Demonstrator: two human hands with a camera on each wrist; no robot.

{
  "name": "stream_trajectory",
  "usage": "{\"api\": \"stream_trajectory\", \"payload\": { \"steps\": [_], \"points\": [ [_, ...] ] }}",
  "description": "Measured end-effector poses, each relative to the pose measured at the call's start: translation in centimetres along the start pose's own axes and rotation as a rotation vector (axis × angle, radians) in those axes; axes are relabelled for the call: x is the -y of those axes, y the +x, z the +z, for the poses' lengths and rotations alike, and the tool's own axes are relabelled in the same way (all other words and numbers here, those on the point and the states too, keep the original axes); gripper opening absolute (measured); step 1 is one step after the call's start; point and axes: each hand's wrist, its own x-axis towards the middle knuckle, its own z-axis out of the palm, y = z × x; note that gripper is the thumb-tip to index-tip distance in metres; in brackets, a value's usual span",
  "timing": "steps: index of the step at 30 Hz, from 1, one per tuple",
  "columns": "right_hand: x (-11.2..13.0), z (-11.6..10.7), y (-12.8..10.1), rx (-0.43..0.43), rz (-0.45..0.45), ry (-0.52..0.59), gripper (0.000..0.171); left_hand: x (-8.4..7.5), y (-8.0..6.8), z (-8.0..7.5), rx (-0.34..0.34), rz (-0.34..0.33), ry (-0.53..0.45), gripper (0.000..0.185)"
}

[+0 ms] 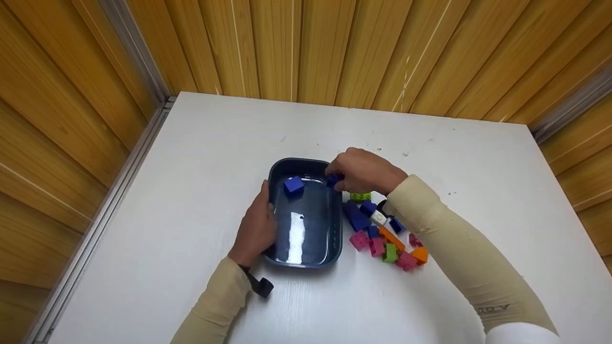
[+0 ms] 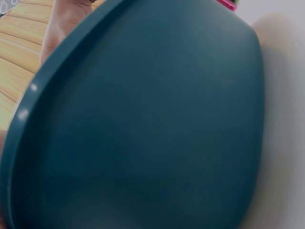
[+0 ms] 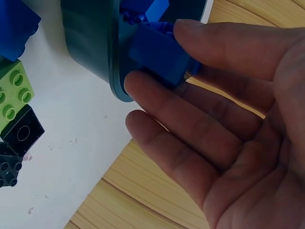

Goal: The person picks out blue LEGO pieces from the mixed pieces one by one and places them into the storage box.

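Note:
A dark blue-green dish with rounded corners stands on the table. My left hand holds its left side, one finger lying along the outer wall. In the left wrist view the dish's wall fills most of the picture and hides most of that hand. Over the far right corner of the dish, my right hand pinches a blue toy brick between thumb and fingers. Another blue brick lies inside the dish, towards its far left. Its neighbour in my grip hangs just inside the rim.
Right of the dish lies a loose pile of toy bricks: a long blue brick, a white brick, an orange brick, pink bricks and green ones. Wood-patterned panels enclose the white table.

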Motion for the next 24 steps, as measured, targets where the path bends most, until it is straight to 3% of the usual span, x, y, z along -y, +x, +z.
{"api": "stream_trajectory", "payload": {
  "steps": [10,24],
  "points": [
    [-0.2,0.5,0.2,0.007,0.006,0.01,0.026,0.0,0.0,0.1,-0.005,0.02,-0.008,0.06],
    [-0.4,1.1,0.5,-0.019,-0.028,0.02,0.025,0.2,0.0,0.2,0.0,-0.008,-0.003,0.06]
  ]
}}
